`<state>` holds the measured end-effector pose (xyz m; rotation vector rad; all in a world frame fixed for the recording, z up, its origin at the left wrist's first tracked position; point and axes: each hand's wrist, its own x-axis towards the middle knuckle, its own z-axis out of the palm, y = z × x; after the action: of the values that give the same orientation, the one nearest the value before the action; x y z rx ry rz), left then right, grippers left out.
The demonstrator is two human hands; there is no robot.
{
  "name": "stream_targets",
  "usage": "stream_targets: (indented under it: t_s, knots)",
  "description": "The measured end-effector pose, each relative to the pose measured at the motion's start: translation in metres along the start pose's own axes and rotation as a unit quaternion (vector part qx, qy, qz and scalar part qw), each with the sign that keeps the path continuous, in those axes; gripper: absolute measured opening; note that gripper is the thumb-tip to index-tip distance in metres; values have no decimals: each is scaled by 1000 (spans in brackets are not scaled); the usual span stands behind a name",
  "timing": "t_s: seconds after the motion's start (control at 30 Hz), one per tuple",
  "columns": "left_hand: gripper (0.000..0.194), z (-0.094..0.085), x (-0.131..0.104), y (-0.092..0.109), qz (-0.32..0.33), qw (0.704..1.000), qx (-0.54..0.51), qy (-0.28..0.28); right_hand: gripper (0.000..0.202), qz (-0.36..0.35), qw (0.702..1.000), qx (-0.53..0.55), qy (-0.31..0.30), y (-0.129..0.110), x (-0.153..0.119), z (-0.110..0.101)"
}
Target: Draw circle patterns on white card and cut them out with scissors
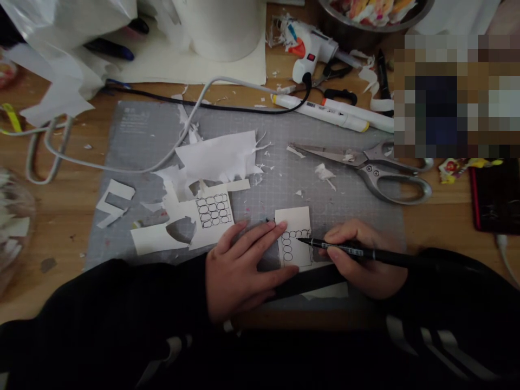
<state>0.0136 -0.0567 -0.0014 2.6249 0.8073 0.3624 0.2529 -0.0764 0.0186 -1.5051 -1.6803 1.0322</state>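
Observation:
My right hand (357,257) grips a black pen (345,248), its tip on a small white card (298,252). Ovals are drawn in a row along the card's upper part and in a column down its left side. With fingers spread, my left hand (246,265) lies flat and holds down the card's left and lower edges. Just left of it is a cut paper piece (182,235) bearing a finished-looking grid of ovals (214,210). A torn white sheet (221,154) lies beyond that piece.
On the grey cutting mat (252,116) lie large scissors (365,165) and paper scraps. Behind are a hot glue gun (311,51), white markers (325,112), black-handled scissors (339,92) and a metal bowl (377,24). A white cable (190,116) crosses the mat; a phone (498,195) sits right.

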Motion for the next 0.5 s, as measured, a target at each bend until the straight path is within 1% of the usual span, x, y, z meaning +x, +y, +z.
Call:
stream_targets:
  t_s: [0.33, 0.5]
  knots:
    - [37, -1, 1, 1, -4, 1000, -12, 6, 3, 5, 1000, -13, 2, 1, 0, 2]
    - [39, 0, 1, 1, -6, 1000, -14, 5, 2, -7, 1000, -10, -13, 3, 0, 2]
